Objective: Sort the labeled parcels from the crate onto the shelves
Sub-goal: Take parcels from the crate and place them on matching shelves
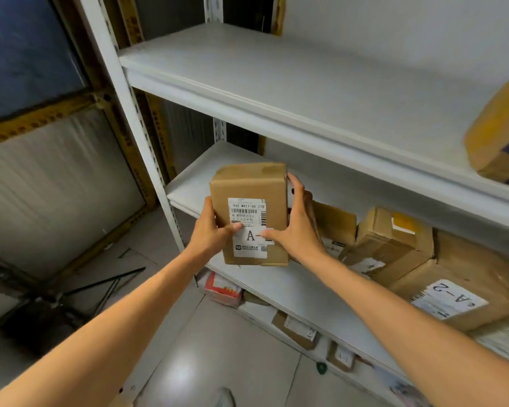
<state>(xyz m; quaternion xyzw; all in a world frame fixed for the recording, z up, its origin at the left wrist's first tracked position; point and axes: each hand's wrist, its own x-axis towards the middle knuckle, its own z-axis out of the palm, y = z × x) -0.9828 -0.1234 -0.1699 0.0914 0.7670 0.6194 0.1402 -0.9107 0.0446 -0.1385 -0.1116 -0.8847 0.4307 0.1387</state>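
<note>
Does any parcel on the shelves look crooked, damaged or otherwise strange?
Yes. On the middle shelf, the large box at the right lies with its A-2 label upside down. The smaller box behind it sits askew, its taped side wrinkled. The held parcel, between left hand and right hand, looks intact.
</note>
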